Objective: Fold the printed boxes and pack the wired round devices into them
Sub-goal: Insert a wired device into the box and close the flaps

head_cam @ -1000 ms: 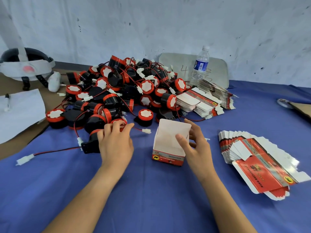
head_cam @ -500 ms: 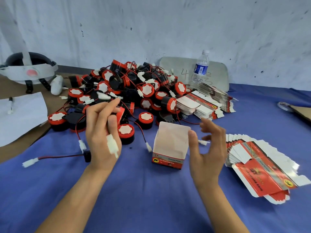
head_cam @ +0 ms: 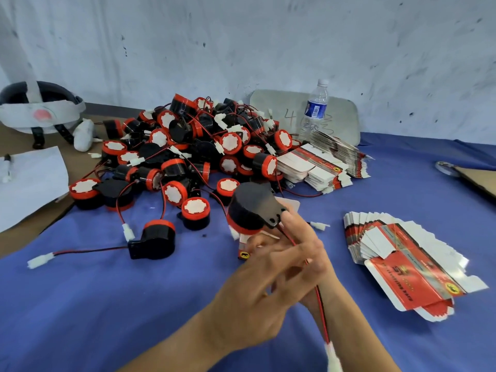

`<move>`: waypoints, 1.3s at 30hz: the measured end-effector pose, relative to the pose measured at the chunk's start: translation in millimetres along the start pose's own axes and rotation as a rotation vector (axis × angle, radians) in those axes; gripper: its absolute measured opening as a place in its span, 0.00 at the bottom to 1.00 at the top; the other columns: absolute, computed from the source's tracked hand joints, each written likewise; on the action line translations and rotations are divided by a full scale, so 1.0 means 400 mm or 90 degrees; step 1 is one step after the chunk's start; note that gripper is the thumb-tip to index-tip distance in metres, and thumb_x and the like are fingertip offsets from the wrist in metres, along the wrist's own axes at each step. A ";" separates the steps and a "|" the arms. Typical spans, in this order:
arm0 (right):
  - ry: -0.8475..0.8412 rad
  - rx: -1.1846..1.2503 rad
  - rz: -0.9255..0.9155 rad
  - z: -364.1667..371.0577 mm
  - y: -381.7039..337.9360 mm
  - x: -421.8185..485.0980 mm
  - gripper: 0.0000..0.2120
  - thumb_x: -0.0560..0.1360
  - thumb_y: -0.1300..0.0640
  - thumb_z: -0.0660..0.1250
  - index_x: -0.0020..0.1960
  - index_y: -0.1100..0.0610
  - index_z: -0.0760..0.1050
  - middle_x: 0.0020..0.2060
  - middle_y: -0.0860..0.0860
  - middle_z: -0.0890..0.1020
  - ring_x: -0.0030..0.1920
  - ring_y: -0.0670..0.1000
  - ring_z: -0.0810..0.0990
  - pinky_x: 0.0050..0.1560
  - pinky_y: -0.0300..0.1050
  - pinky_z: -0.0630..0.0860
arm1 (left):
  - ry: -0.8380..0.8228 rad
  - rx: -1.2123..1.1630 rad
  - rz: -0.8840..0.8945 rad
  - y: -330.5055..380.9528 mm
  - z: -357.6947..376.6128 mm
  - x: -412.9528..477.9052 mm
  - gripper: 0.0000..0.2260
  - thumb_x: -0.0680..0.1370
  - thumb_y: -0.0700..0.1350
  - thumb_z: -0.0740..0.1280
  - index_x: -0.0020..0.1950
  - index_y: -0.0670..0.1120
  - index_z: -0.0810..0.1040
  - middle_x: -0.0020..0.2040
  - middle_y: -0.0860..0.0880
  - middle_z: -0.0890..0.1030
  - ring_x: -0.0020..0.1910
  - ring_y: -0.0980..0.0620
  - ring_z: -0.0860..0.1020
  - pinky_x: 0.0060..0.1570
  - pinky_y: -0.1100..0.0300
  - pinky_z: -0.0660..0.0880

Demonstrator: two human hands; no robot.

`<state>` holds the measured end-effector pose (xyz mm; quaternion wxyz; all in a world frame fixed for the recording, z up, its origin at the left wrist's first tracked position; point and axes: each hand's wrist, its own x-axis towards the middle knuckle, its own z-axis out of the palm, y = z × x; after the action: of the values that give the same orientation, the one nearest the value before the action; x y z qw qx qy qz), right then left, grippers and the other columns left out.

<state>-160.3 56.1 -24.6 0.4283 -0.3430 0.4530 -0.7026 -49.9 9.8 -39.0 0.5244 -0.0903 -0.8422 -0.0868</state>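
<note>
A black round device (head_cam: 252,208) with a red rim hangs tilted just above the folded printed box (head_cam: 243,254). The box is almost hidden; only its lower red corner and a white flap show. My left hand (head_cam: 257,291) reaches in from the lower left, its fingertips at the device's underside. Behind it, my right hand (head_cam: 308,237) has a finger on the device's black bracket. The red and black wire (head_cam: 320,304) runs between both hands down to a white connector (head_cam: 332,355). A big pile of the same devices (head_cam: 193,154) lies behind.
Fanned flat printed boxes (head_cam: 402,259) lie to the right, with more stacks (head_cam: 319,165) behind the pile. One loose device (head_cam: 154,241) and its wire lie to the left. A water bottle (head_cam: 314,108), a headset (head_cam: 37,108) and white paper (head_cam: 29,181) sit further off.
My left hand has carried the device from the left to above the box. My right hand has closed in on it, and the wire now trails toward me.
</note>
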 end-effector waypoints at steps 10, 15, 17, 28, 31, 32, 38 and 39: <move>0.214 -0.157 -0.315 -0.020 -0.059 0.011 0.23 0.69 0.62 0.74 0.58 0.44 0.73 0.51 0.42 0.80 0.30 0.51 0.79 0.27 0.37 0.71 | 0.178 -0.213 -0.629 -0.112 0.002 -0.030 0.29 0.74 0.59 0.64 0.72 0.65 0.56 0.75 0.58 0.63 0.73 0.61 0.62 0.72 0.57 0.61; 0.096 -0.594 -0.474 -0.010 -0.036 0.012 0.27 0.68 0.61 0.73 0.62 0.42 0.73 0.59 0.48 0.73 0.52 0.46 0.77 0.48 0.45 0.78 | 0.177 -0.313 -0.524 -0.107 -0.016 -0.023 0.26 0.76 0.62 0.63 0.73 0.62 0.60 0.71 0.59 0.69 0.72 0.54 0.66 0.70 0.57 0.65; 0.038 -0.681 -0.498 0.003 -0.022 0.012 0.28 0.67 0.64 0.74 0.63 0.43 0.76 0.59 0.49 0.76 0.52 0.49 0.79 0.47 0.49 0.79 | 0.172 -0.339 -0.514 -0.107 -0.018 -0.020 0.28 0.75 0.62 0.65 0.73 0.57 0.62 0.71 0.61 0.70 0.72 0.56 0.66 0.68 0.60 0.67; 0.167 -0.644 -0.385 -0.053 -0.046 0.018 0.06 0.73 0.57 0.73 0.49 0.51 0.84 0.38 0.38 0.82 0.36 0.41 0.81 0.39 0.36 0.76 | 0.252 -0.203 -0.562 -0.158 -0.042 -0.027 0.31 0.66 0.57 0.74 0.67 0.62 0.66 0.56 0.70 0.74 0.60 0.61 0.75 0.58 0.69 0.72; 0.246 -0.602 -0.321 -0.068 -0.057 0.020 0.05 0.72 0.59 0.73 0.44 0.49 0.84 0.32 0.34 0.81 0.34 0.40 0.80 0.37 0.29 0.72 | 0.232 -0.172 -0.551 -0.159 -0.039 -0.032 0.30 0.65 0.58 0.75 0.64 0.66 0.68 0.57 0.65 0.75 0.62 0.55 0.75 0.61 0.60 0.73; 0.271 -0.570 -0.310 -0.072 -0.061 0.020 0.08 0.72 0.60 0.73 0.42 0.47 0.83 0.31 0.34 0.81 0.33 0.39 0.79 0.36 0.27 0.70 | 0.231 -0.160 -0.542 -0.158 -0.040 -0.031 0.28 0.65 0.58 0.75 0.63 0.67 0.69 0.58 0.65 0.75 0.62 0.55 0.75 0.61 0.59 0.74; 0.256 -0.396 -0.281 -0.059 -0.075 0.016 0.10 0.75 0.62 0.69 0.40 0.47 0.81 0.30 0.41 0.82 0.30 0.40 0.76 0.34 0.27 0.69 | 0.218 -0.140 -0.523 -0.138 -0.045 -0.021 0.24 0.67 0.57 0.74 0.60 0.65 0.71 0.58 0.62 0.76 0.61 0.55 0.76 0.58 0.58 0.75; 0.244 -0.377 -0.288 -0.049 -0.074 0.014 0.10 0.76 0.62 0.68 0.43 0.47 0.81 0.31 0.41 0.82 0.31 0.40 0.76 0.34 0.27 0.69 | 0.206 -0.138 -0.520 -0.135 -0.043 -0.020 0.24 0.67 0.57 0.74 0.61 0.62 0.71 0.59 0.60 0.76 0.62 0.53 0.76 0.59 0.56 0.75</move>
<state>-188.2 64.3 -3.3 0.0540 -0.4055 0.6203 -0.6692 -44.7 -47.1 -41.4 0.5597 0.2100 -0.7018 -0.3874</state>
